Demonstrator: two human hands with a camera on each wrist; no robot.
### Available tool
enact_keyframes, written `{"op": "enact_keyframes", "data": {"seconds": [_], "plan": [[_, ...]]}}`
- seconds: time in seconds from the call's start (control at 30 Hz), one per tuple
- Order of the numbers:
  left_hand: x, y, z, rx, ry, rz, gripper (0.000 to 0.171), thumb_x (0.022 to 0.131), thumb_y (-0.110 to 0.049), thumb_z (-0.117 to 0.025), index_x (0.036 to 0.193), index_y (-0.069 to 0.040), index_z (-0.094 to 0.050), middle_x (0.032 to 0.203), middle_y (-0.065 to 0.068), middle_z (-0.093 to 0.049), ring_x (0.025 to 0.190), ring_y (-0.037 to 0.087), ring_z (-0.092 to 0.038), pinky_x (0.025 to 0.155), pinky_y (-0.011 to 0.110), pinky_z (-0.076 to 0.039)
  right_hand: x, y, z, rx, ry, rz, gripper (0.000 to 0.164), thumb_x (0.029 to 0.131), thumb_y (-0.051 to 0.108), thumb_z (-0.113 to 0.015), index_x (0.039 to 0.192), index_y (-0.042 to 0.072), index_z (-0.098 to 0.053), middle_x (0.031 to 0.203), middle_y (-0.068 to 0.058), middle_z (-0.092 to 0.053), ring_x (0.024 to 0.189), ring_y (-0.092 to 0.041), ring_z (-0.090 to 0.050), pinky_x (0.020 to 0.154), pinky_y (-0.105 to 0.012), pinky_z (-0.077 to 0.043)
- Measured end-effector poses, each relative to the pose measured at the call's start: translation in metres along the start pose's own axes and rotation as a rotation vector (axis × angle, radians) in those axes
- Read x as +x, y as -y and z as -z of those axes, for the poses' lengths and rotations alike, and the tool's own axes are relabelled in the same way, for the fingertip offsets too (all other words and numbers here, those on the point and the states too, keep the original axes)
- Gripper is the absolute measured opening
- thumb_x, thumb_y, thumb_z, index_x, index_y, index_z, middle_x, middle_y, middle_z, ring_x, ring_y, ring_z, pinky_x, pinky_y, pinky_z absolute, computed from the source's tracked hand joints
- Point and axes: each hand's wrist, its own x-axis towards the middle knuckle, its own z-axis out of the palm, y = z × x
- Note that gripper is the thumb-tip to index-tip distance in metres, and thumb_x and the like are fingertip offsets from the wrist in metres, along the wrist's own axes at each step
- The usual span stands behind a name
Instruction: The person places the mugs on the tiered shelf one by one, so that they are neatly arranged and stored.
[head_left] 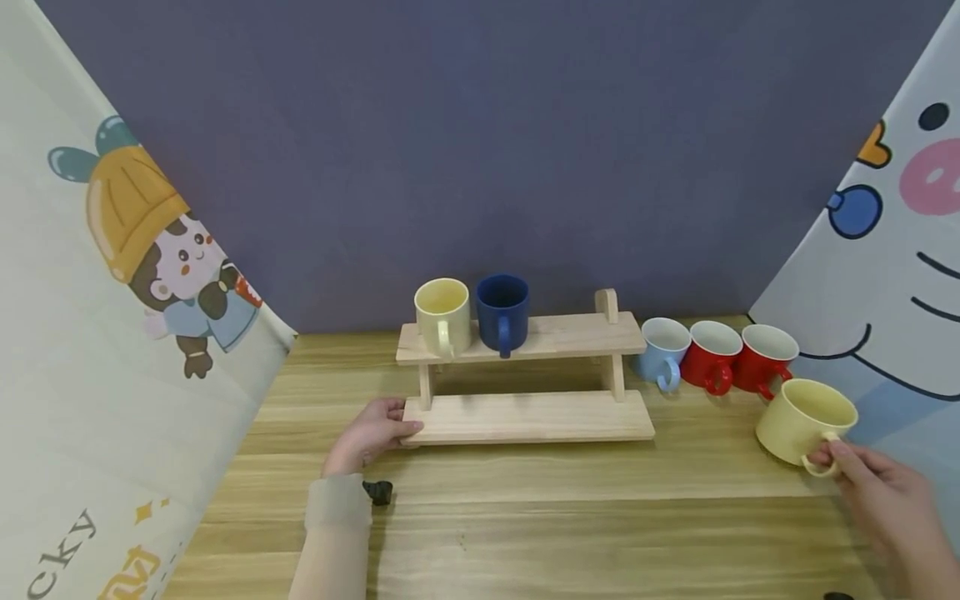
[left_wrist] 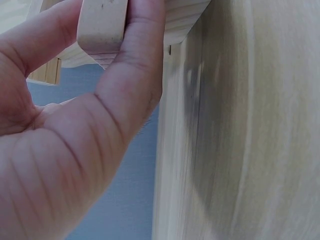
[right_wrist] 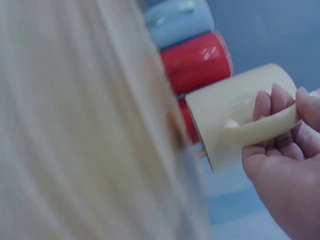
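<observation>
- Head view: 2 mugs are set upright on the top board of the wooden rack, a shelved yellow mug and a navy mug, so that part may be judged done.
- Head view: 4 mugs are seen off the rack – a light blue mug, an inner red mug and an outer red mug in a row, and the held yellow mug – and these may be counted as left.
- Head view: the rack's left end is gripped by the left hand; the yellow handle is pinched by the right hand.
- Head view: the rack's right end is closely flanked by the light blue mug, so a straight sideways path is partly blocked by the row; a dark object is seen beside the left sleeve.
- Left wrist view: the board end is held between thumb and fingers.
- Right wrist view: the held mug is tilted, its handle pinched; whether the table is touched cannot be told.
</observation>
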Motion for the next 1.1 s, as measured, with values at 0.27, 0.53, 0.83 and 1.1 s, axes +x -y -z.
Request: {"op": "enact_keyframes", "data": {"seconds": [0.27, 0.53, 0.83, 1.1], "plan": [[0.002, 0.001, 0.001, -0.029, 0.013, -0.004, 0.073, 0.094, 0.002, -0.071, 0.150, 0.018, -0.025, 0.130, 0.027, -0.047, 0.101, 0.028, -0.060, 0.083, 0.039, -0.060, -0.010, 0.034, -0.035, 0.125, 0.013, 0.058, 0.016, 0.100, 0.011, -0.066, 0.096, 0.003, -0.079, 0.089, -0.003, -0.075, 0.087, -0.003, -0.068, 0.078, -0.012, -0.054], [0.002, 0.003, 0.001, -0.029, 0.012, 0.000, 0.073, 0.095, 0.001, -0.071, 0.150, 0.018, -0.026, 0.125, 0.024, -0.049, 0.098, 0.026, -0.060, 0.083, 0.038, -0.060, -0.014, 0.063, -0.069, 0.209, 0.055, 0.147, 0.014, 0.100, 0.006, -0.065, 0.102, -0.004, -0.076, 0.093, -0.008, -0.075, 0.089, -0.009, -0.070, 0.082, -0.016, -0.055], [0.001, 0.002, 0.000, -0.041, 0.017, -0.002, 0.075, 0.094, 0.002, -0.071, 0.150, 0.018, -0.024, 0.130, 0.027, -0.047, 0.098, 0.027, -0.060, 0.083, 0.038, -0.060, -0.013, 0.084, -0.110, 0.297, 0.127, 0.233, 0.016, 0.100, -0.002, -0.062, 0.107, -0.009, -0.073, 0.096, -0.011, -0.074, 0.090, -0.014, -0.070, 0.083, -0.018, -0.056], [0.000, 0.001, 0.001, -0.046, 0.021, 0.001, 0.073, 0.095, 0.002, -0.070, 0.150, 0.018, -0.025, 0.129, 0.028, -0.048, 0.099, 0.028, -0.060, 0.083, 0.039, -0.060, -0.012, 0.097, -0.151, 0.271, 0.123, 0.201, 0.016, 0.098, 0.004, -0.067, 0.107, -0.007, -0.074, 0.093, -0.009, -0.074, 0.087, -0.014, -0.069, 0.077, -0.018, -0.057]]}}
